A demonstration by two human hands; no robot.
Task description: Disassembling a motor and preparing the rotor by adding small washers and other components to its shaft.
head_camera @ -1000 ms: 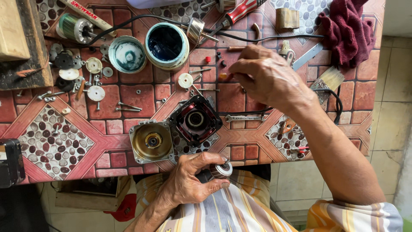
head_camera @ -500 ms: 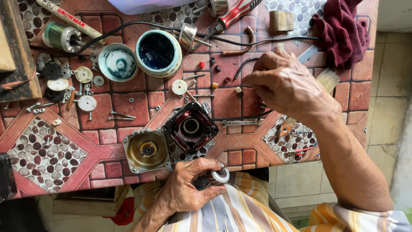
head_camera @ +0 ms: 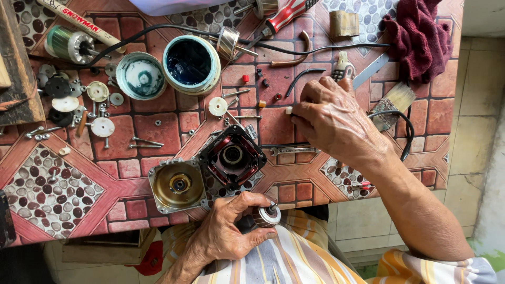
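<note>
**Motor parts spread on a tiled table**

At the table's near edge, the left hand [head_camera: 226, 234] grips a small cylindrical rotor [head_camera: 264, 215], just below the square motor housing [head_camera: 232, 156]. Toward the right edge, the right hand [head_camera: 331, 118] pinches a tiny pale piece [head_camera: 288, 110] against the tabletop [head_camera: 52, 189].

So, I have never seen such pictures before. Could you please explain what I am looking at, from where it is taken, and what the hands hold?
One camera, worn on a person's head, looks down at a tiled-pattern table. The left hand grips a small round metal motor part at the table edge. The right hand pinches a tiny pale piece. Between them lie a square black-and-red motor housing and a brass-coloured square cover. Farther off: an open round tin of dark grease, screws, washers, and a red-handled screwdriver.
</note>
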